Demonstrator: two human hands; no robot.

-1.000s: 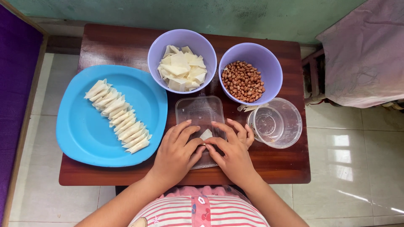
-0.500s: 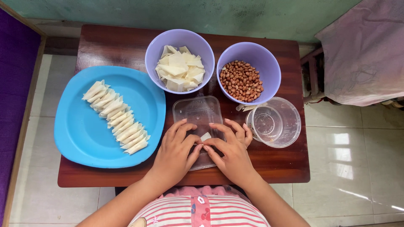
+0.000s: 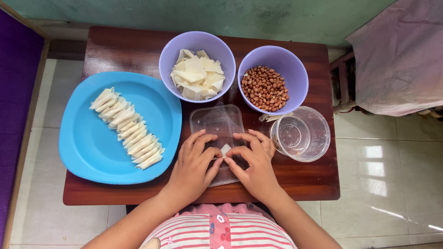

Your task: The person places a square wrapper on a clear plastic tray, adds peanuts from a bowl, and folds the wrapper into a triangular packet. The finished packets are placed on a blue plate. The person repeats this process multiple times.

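My left hand point(image 3: 193, 167) and my right hand point(image 3: 255, 163) rest together on a clear plastic lid point(image 3: 217, 123) lying flat on the dark wooden table point(image 3: 124, 48). Between their fingertips they pinch a small pale wrapper piece point(image 3: 225, 149), mostly covered by the fingers. Left of the hands, a blue plate point(image 3: 87, 147) carries a diagonal row of several folded pale wrappers point(image 3: 125, 127). Behind the lid, a lilac bowl point(image 3: 170, 50) contains flat wrapper sheets point(image 3: 197, 74). A second lilac bowl point(image 3: 297, 76) contains peanuts point(image 3: 265, 88).
A clear round plastic container point(image 3: 302, 134) stands right of my right hand. Pale floor tiles point(image 3: 387, 175) surround the table. A pink cloth-covered piece of furniture point(image 3: 401, 55) stands at the right, a purple surface point(image 3: 16, 92) at the left, a green wall behind.
My fingers have drawn closer together around the small wrapper piece on the lid. The bowls, plate and container have stayed where they were.
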